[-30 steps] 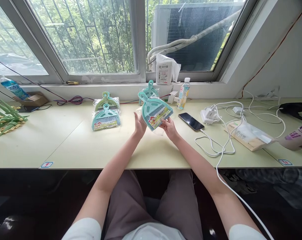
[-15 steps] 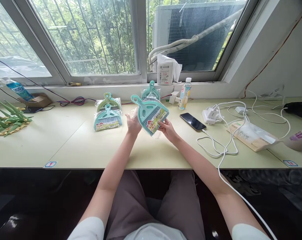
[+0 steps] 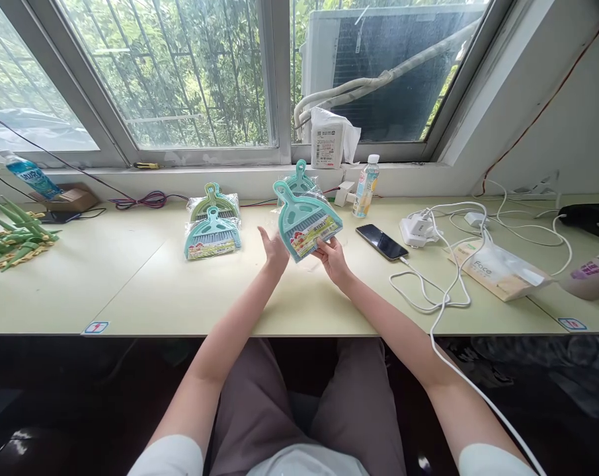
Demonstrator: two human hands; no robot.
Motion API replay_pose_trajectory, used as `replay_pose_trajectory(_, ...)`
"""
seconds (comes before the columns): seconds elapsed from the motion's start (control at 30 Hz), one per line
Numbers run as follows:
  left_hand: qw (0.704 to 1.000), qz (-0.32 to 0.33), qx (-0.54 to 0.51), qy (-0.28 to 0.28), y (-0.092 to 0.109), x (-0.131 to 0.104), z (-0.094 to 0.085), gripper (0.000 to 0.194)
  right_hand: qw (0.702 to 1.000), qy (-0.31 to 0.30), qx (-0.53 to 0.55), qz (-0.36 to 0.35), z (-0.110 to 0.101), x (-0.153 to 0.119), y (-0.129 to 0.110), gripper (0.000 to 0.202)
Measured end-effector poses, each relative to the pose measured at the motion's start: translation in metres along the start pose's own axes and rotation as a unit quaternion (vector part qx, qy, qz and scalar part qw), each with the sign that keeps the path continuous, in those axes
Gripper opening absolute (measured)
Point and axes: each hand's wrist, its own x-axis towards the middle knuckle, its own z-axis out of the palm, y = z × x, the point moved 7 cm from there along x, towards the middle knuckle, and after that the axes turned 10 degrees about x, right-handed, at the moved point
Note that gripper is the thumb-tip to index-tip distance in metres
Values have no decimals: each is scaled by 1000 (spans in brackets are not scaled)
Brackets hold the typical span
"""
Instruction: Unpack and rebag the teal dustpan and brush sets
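A mint-green dustpan and brush set (image 3: 307,221) in clear wrap, with a printed label, is held up tilted above the desk. My right hand (image 3: 333,260) pinches its lower right edge, thumb in front. At the left edge is my left hand (image 3: 276,251), thumb raised apart and palm turned towards the set; its fingers are partly hidden, and I cannot tell if they touch it. Just behind stands another mint set (image 3: 300,173), partly covered. To the left, a wrapped mint set (image 3: 213,235) lies in front of a green one (image 3: 211,196).
Right of my hands are a phone (image 3: 381,242) on a white cable, a drink bottle (image 3: 365,186), a charger (image 3: 418,229) and a tissue pack (image 3: 500,268). Aloe leaves (image 3: 16,238) lie far left. The desk's front edge (image 3: 230,335) runs above my lap.
The dustpan and brush set has moved slightly right and up and turned a little. My left hand has shifted right, its thumb now away from the wrap. My right hand keeps its pinch.
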Motion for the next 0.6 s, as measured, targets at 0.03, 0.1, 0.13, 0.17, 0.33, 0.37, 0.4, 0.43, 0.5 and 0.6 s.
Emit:
replay_pose_trajectory(0.03,1000,9,28,1,-1,1,-1,81,1000,10,4,-8,-4,2,-1,44)
replay_pose_trajectory(0.1,995,14,94,-10,-5,2,0,70,999,27,7,-23,-11,5,-3,43)
replay_pose_trajectory(0.13,992,12,126,-17,-7,1,2,65,999,33,7,-30,-14,6,-4,42)
replay_pose_trajectory(0.17,988,9,155,-24,-9,0,5,63,999,39,6,-36,-16,6,-5,42)
replay_pose_trajectory(0.33,978,-2,204,-36,-9,-6,12,75,998,45,-9,-39,-18,7,-2,43)
replay_pose_trajectory(0.37,979,-4,202,-31,-8,-5,11,71,998,42,-10,-37,-18,7,-2,43)
replay_pose_trajectory(0.4,980,-4,199,-25,-6,-4,9,67,999,38,-10,-34,-17,8,-1,43)
replay_pose_trajectory(0.43,981,-1,195,-22,-4,-3,7,62,999,33,-10,-30,-17,8,-1,42)
replay_pose_trajectory(0.5,983,10,182,-22,0,1,5,56,1000,20,-11,-20,-15,8,-1,42)
replay_pose_trajectory(0.6,985,20,171,-14,4,4,0,60,1000,3,-14,-4,-14,8,-1,43)
